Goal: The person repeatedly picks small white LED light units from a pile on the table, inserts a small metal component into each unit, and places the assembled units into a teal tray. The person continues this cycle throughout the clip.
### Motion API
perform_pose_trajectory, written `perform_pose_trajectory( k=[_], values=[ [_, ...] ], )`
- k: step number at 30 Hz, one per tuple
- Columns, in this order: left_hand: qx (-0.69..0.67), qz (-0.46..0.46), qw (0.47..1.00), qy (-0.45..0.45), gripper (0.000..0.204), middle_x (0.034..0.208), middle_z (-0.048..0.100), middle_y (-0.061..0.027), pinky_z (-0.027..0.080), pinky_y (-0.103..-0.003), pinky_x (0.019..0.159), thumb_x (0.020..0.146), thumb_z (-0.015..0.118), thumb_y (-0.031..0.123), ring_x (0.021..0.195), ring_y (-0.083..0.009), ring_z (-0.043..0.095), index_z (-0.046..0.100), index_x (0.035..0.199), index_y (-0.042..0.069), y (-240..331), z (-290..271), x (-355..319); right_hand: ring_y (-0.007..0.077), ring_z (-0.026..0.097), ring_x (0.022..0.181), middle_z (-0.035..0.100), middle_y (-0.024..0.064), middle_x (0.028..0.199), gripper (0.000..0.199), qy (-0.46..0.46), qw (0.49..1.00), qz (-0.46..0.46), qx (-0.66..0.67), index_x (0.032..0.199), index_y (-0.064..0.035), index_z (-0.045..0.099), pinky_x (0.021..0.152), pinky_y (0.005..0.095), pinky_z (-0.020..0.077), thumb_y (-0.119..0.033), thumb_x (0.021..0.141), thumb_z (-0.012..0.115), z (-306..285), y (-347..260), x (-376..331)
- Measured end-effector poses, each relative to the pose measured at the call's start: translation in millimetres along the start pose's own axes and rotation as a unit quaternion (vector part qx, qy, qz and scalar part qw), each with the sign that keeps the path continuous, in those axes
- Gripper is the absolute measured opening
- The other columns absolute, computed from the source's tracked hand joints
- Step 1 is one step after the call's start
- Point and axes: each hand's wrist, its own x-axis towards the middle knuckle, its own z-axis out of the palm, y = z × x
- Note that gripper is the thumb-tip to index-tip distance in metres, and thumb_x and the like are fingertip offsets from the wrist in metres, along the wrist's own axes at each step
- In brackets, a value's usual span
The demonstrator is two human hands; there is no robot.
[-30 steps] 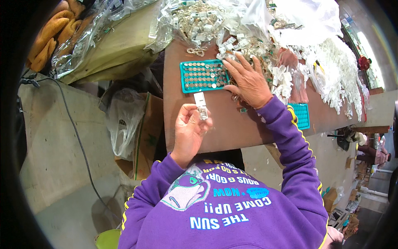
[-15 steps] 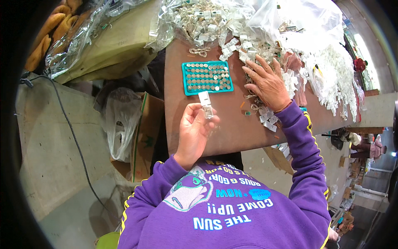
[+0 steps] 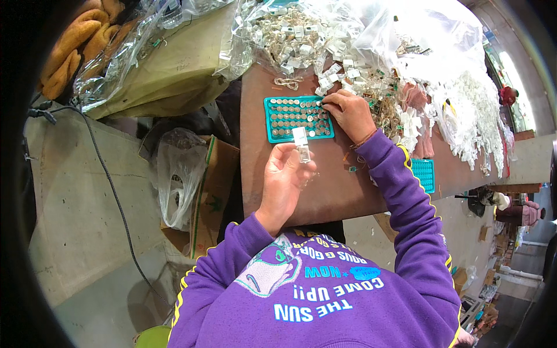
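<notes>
My left hand (image 3: 284, 174) pinches a small white and clear plastic battery case (image 3: 300, 144), held upright just in front of the tray. Rows of silver button cells (image 3: 288, 116) lie in the shallow teal tray (image 3: 268, 129) on the brown table. Over the tray's far right corner, my right hand (image 3: 351, 114) has its thumb and fingers pressed together at the end of the cells. What sits between those fingertips is too small to make out.
Behind and right of the tray lies a heap of white cases with wires (image 3: 301, 40). A second teal tray (image 3: 423, 174) stands at the table's right edge. Clear plastic bags (image 3: 371, 37) cover part of the heap. Left of the table is a cardboard box (image 3: 217, 191).
My right hand has moved left from the heap of wired cases to the tray's corner, its spread fingers now closed. My left hand still holds the battery case.
</notes>
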Motion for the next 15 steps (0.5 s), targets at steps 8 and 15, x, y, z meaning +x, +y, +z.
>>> perform_pose_trajectory(
  k=[8,15],
  values=[
    [-0.029,0.002,1.0,-0.01,0.014,0.099,0.063,-0.0104,0.051,-0.024,0.068,0.098,0.057,0.015,0.083,-0.0156,0.064,0.052,0.109,0.009,0.3,-3.9,2.6,0.029,0.065,0.073,0.065,0.013,0.08,0.014,-0.024,0.997,0.062,0.043,0.081,-0.0008,0.062,0.069,0.0382,0.0513,-0.008,0.074,0.072,-6.0,-5.7,11.3],
    [-0.011,0.003,1.0,-0.008,0.014,0.099,0.063,-0.0087,0.049,-0.023,0.068,0.098,0.056,0.017,0.083,-0.0139,0.062,0.052,0.11,0.01,1.5,0.4,2.1,0.0318,0.065,0.076,0.066,0.0111,0.081,0.011,-0.062,0.997,-0.037,-0.014,0.086,-0.0065,0.069,0.07,0.04,0.0519,-0.008,0.075,0.069,-1.8,-2.3,21.1]
  ],
)
